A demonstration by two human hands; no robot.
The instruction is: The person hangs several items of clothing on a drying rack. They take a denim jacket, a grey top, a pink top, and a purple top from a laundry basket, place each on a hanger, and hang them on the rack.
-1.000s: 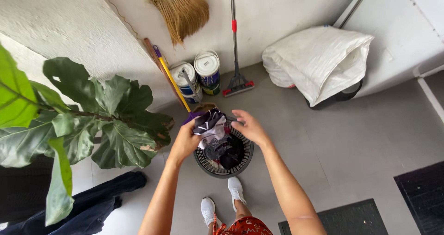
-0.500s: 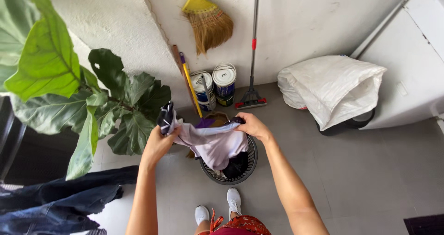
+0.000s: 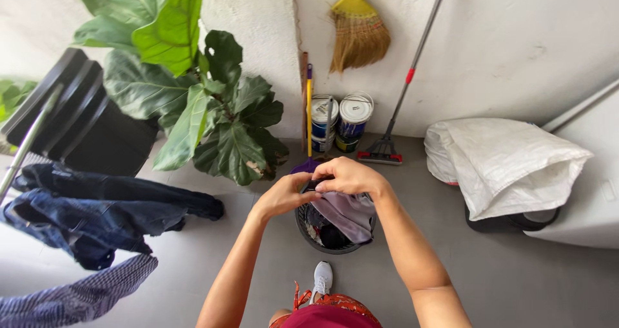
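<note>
Head view showed the pale lilac garment (image 3: 351, 213) bunched over the black laundry basket (image 3: 306, 228), no longer spread wide as a moment before; my left hand (image 3: 287, 196) and right hand (image 3: 348, 176) had closed their grip on its top edge together.

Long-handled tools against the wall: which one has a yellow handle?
The short one with the purple head, left of the paint cans; the mop pole is grey with a red band.
</note>
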